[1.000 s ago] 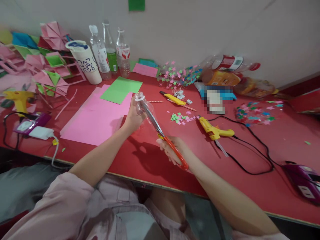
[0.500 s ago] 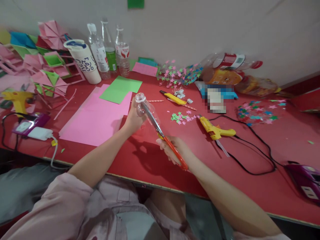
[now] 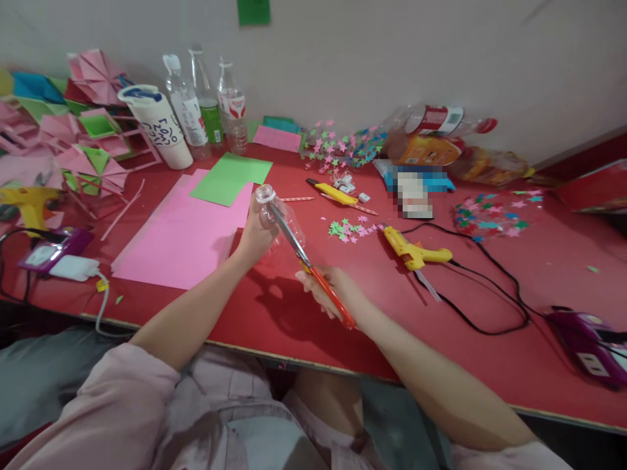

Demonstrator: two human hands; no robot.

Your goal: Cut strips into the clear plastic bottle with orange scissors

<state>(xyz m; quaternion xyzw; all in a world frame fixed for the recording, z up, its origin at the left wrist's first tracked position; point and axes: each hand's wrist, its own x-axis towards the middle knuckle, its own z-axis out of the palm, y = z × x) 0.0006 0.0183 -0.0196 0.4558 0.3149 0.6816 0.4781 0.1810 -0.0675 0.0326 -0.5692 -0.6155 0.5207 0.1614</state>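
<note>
My left hand is wrapped round a clear plastic bottle piece, its open neck pointing up and away from me. In my right hand are scissors with red handles. Their metal blades lie along the clear plastic near the neck; whether they cut into it I cannot tell. Pink paper sheets lie left of the bottle piece, with a green sheet on top. Small green and pink paper stars are scattered to the right of it.
A yellow glue gun with a black cable lies at the right. Behind are a yellow cutter, standing bottles and a white cup. Folded paper crafts fill the left. Power strips sit at both sides.
The view has shifted slightly, so most things appear a little further left. Both hands keep their hold on the bottle piece and the scissors.
</note>
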